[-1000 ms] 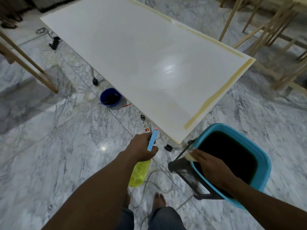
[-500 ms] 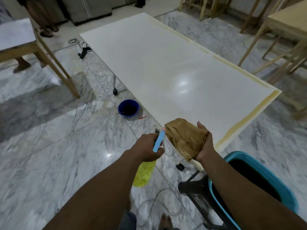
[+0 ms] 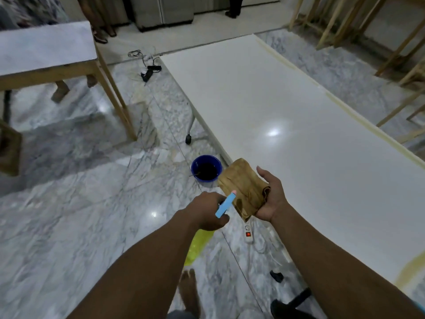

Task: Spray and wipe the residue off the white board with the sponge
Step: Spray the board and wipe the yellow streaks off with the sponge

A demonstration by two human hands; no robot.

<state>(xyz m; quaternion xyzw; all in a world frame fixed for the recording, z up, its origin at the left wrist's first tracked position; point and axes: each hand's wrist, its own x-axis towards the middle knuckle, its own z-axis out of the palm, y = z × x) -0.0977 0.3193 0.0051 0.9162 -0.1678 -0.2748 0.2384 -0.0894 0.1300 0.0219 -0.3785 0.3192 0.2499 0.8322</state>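
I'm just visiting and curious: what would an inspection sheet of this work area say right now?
Surface: white board, glossy, yellowish residue strips along far edge and near corner.
Job's things: brown sponge; yellow spray bottle.
Clutter: blue bowl of dark liquid on floor.
Grippers: right hand holds sponge; left hand grips bottle's blue trigger.
Cables: power strip, lit switch; loose cords.
Surroundings: marble floor, wooden table.

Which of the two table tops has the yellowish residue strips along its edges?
The large glossy white board on the right, beside the right hand. The wooden-legged table at far left shows no such strips.
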